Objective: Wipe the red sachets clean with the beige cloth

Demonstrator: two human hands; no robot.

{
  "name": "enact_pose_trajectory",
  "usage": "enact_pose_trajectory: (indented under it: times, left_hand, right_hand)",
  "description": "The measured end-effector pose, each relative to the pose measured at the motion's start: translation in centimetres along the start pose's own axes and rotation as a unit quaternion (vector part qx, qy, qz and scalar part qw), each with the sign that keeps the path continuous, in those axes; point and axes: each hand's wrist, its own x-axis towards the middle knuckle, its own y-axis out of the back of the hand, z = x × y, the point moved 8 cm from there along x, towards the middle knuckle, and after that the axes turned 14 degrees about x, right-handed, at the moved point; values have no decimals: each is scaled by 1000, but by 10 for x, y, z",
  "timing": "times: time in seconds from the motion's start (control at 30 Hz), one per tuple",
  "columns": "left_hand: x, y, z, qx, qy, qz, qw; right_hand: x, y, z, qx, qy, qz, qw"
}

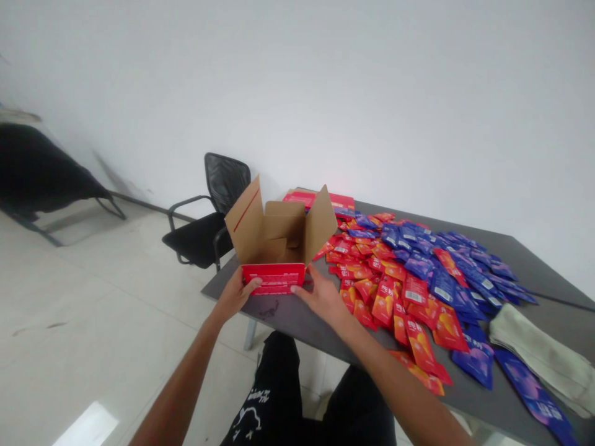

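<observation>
A cardboard box [274,277], red outside and brown inside, stands at the left end of the grey table with its flaps raised. My left hand [237,292] grips its near left corner, thumb on the red front. On the near right corner, my right hand [321,296] holds the box the same way, thumb also on the front. Part of the inside shows bare cardboard; the bottom is partly hidden. Just right of my right hand lies a heap of red-orange sachets [385,300], with purple-blue sachets [441,266] beyond them.
Flattened red cartons [341,203] lie behind the box on the table [288,322]. A folded pale cloth [539,347] rests at the right, near a dark cable [564,300]. One black chair [227,179] stands behind the table's left end; a black lounger [41,167] is farther left.
</observation>
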Motion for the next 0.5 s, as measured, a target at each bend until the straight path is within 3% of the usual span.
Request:
enact_pose_trajectory:
  times: [0.23, 0.5]
  left_hand:
    - [46, 1, -2, 22, -26, 5, 999]
    - [70, -3, -6, 28, -37, 7, 999]
  right_hand:
    - [35, -3, 6, -110, -33, 57, 992]
    - [41, -16, 11, -86, -41, 52, 994]
